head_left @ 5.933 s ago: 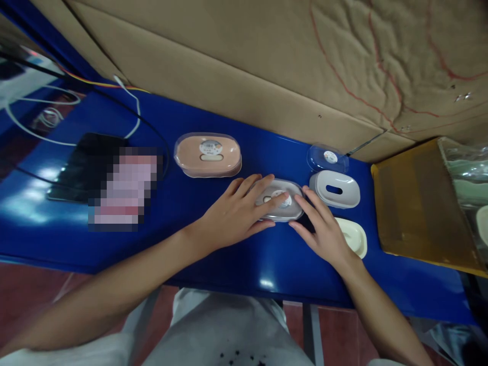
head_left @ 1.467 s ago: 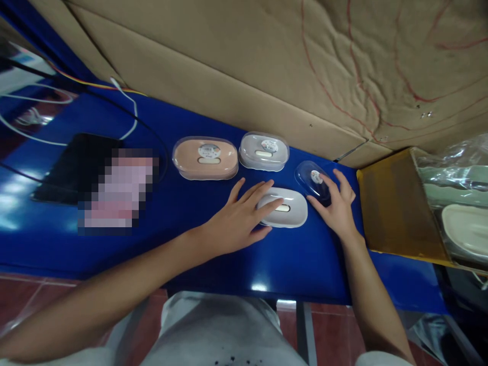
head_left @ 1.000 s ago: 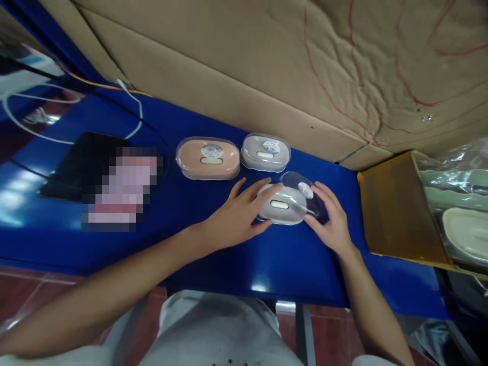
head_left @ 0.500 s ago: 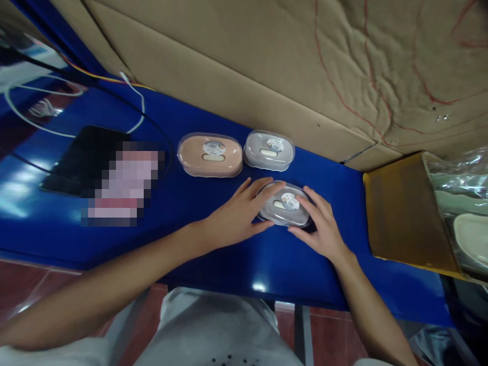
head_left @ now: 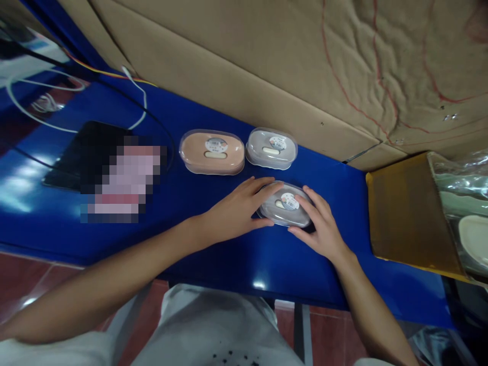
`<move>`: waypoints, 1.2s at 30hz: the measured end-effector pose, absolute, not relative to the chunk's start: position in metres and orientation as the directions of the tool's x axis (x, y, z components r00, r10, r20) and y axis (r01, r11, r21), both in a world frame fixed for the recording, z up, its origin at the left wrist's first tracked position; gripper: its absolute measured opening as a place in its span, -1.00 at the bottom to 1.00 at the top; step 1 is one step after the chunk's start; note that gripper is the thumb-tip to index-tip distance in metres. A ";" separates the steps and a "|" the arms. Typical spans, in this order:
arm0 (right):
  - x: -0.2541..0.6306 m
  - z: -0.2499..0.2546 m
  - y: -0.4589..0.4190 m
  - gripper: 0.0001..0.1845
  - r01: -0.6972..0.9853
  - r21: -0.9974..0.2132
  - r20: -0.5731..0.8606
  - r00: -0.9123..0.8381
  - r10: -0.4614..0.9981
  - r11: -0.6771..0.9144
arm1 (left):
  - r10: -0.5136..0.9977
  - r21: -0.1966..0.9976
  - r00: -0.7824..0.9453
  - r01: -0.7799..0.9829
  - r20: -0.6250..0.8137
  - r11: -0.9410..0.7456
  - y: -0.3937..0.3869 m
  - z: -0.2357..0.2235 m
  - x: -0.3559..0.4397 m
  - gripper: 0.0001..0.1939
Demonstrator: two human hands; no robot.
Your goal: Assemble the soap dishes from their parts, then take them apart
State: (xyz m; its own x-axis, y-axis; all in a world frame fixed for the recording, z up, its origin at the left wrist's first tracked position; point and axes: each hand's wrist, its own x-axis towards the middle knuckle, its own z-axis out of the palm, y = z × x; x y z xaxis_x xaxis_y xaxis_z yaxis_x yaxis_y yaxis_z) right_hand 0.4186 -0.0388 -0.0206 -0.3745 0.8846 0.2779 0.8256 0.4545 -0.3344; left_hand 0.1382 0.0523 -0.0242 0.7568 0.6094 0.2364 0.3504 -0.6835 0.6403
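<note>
A small grey oval box with a clear lid and a round barcode sticker lies on the blue table in front of me. My left hand grips its left end, with fingers over the lid and the thumb along the near side. Around the right end curl the fingers of my right hand, its thumb at the near edge. Just behind stand a second grey oval box and a larger peach-coloured one, both lidded and stickered, side by side and touched by neither hand.
An open cardboard carton at the right holds clear-wrapped pale green and cream items. Tall cardboard lines the table's back. On the left lie a flat black object, a blurred-out pink patch, and a white cable. The blue table ends near my lap.
My hands keep the same hold on the grey box, which has hardly moved. The view has shifted slightly, so the surroundings sit a little differently in the picture.
</note>
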 end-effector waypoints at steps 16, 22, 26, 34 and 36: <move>0.417 -0.020 -0.040 0.04 0.837 -0.245 0.261 -0.429 0.865 0.489 | 0.521 0.443 0.807 0.374 0.278 -0.815 0.054 -0.028 0.135 -0.06; 0.418 -0.021 -0.040 0.04 0.837 -0.255 0.244 -0.429 0.870 0.485 | 0.505 0.412 0.821 0.377 0.266 -0.830 0.055 -0.026 0.135 -0.06; 0.419 -0.021 -0.040 0.03 0.836 -0.275 0.222 -0.425 0.878 0.474 | 0.517 0.429 0.817 0.384 0.255 -0.818 0.054 -0.024 0.134 -0.12; 0.429 -0.021 -0.037 -0.04 0.844 -0.283 0.241 -0.397 0.886 0.455 | 0.525 0.356 0.797 0.417 0.297 -0.836 0.051 -0.022 0.135 -0.22; 0.433 -0.021 -0.035 -0.07 0.857 -0.279 0.258 -0.368 0.894 0.433 | 0.513 0.338 0.798 0.410 0.318 -0.847 0.050 -0.020 0.136 -0.33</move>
